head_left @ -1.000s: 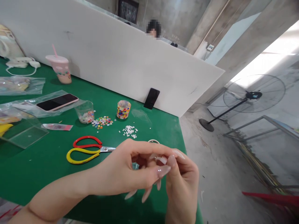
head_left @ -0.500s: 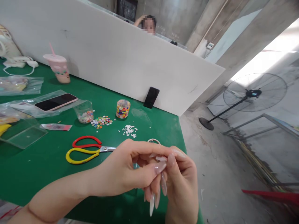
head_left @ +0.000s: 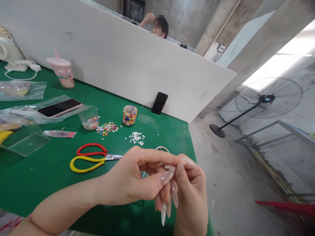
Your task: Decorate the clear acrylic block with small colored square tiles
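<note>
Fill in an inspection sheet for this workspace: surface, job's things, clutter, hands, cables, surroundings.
Surface: green table bearing white chips and coloured chips.
Job's things: small white piece, held above the table.
Clutter: scissors, mosaic-covered cup, clear cup, flat phone, leaning phone, drink cup.
Hands: left hand and right hand, fingers meeting at the piece; grip unclear.
Cables: white cord, far left.
Surroundings: white partition, another person behind it, standing fan right.

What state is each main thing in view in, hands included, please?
Left hand, pinching the white piece
Right hand, fingers curled, grip partly hidden
White piece, held at the fingertips
Scissors, handles spread, blades partly hidden
Pink phone, lying flat, screen dark
Black phone, propped up, screen dark
Pink cup, upright, lidded, straw in
Clear cup, upright, part filled
Mosaic cup, upright, open-topped
Standing fan, upright; spinning, cannot tell
</note>
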A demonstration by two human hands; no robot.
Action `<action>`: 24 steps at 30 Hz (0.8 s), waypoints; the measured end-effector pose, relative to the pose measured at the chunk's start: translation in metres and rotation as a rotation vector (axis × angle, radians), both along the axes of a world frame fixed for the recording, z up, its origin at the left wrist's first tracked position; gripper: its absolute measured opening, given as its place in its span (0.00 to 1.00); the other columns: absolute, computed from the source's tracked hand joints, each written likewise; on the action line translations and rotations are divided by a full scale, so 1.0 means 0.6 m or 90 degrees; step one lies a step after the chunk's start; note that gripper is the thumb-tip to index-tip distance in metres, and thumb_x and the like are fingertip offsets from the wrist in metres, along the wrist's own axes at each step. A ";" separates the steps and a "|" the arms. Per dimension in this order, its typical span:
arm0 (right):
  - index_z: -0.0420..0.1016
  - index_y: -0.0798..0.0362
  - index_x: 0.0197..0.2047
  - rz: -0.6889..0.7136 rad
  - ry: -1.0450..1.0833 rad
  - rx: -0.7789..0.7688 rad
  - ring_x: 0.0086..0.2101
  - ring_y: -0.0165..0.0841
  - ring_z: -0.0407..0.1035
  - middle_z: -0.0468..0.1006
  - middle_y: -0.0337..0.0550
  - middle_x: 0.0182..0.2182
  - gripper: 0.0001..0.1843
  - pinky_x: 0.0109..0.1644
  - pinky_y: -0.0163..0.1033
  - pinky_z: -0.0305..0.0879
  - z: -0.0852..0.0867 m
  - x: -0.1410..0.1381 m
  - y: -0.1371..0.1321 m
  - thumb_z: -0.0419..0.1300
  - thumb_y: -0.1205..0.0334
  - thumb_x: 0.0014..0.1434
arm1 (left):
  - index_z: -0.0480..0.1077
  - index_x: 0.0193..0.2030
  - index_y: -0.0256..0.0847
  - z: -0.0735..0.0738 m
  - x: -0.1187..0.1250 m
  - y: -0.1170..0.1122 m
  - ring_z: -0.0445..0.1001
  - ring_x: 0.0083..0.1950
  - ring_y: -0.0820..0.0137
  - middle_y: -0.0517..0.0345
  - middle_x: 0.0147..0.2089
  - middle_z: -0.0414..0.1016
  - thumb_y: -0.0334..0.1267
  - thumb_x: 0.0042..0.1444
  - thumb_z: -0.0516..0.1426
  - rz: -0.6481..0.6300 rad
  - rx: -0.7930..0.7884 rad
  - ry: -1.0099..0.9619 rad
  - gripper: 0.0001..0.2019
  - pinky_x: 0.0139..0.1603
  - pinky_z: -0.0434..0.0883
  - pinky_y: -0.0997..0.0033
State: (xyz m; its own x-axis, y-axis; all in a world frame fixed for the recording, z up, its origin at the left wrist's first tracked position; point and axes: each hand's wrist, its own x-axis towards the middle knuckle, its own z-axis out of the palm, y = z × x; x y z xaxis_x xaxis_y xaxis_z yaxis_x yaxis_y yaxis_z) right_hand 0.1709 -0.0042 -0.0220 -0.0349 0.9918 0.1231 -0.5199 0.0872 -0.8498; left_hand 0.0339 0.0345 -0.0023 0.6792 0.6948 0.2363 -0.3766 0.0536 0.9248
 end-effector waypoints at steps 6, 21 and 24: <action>0.76 0.50 0.29 -0.013 -0.008 -0.017 0.13 0.20 0.63 0.69 0.29 0.13 0.11 0.18 0.23 0.58 -0.001 -0.003 -0.003 0.64 0.56 0.62 | 0.77 0.53 0.43 -0.003 0.000 -0.002 0.75 0.20 0.75 0.63 0.22 0.74 0.25 0.62 0.50 0.008 0.017 0.011 0.20 0.27 0.76 0.75; 0.73 0.51 0.26 -0.069 -0.052 -0.022 0.11 0.21 0.58 0.68 0.29 0.12 0.16 0.15 0.26 0.57 0.005 -0.007 -0.001 0.66 0.52 0.60 | 0.75 0.54 0.38 -0.001 0.006 -0.001 0.76 0.20 0.71 0.63 0.20 0.74 0.27 0.61 0.51 0.014 -0.007 0.000 0.18 0.26 0.75 0.71; 0.74 0.51 0.26 -0.086 -0.058 -0.016 0.12 0.21 0.61 0.69 0.30 0.13 0.14 0.15 0.26 0.57 0.008 -0.009 0.001 0.67 0.53 0.59 | 0.75 0.54 0.38 -0.002 0.005 -0.001 0.75 0.19 0.71 0.63 0.20 0.75 0.28 0.61 0.52 0.015 -0.017 -0.006 0.18 0.26 0.75 0.70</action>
